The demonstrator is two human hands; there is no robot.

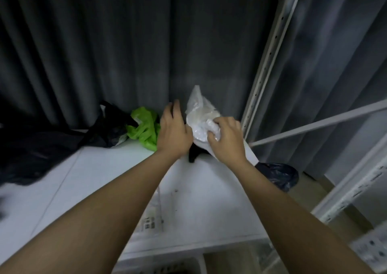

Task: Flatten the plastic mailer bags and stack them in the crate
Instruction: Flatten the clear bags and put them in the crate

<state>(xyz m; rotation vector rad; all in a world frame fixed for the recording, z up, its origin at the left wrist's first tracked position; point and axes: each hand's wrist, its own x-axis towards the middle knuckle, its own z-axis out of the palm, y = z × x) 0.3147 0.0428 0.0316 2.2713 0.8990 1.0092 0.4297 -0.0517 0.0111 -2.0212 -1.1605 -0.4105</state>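
Grey curtains back the white surface (100,181) where crumpled bags wait. At its far edge my right hand (227,139) grips the crinkled translucent white plastic mailer bag (199,114); my left hand (174,131), fingers straight, steadies it for flattening.

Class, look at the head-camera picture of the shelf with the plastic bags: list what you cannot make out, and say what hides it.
- Crate: only blurred white edges at the bottom; contents cut off.
- Left hand: fingertips blurred; grip unclear.
- Black item: mostly hidden under the hands and white bag.
- Label on the shelf: print blurred.
- Black bags: edges smeared at the left.
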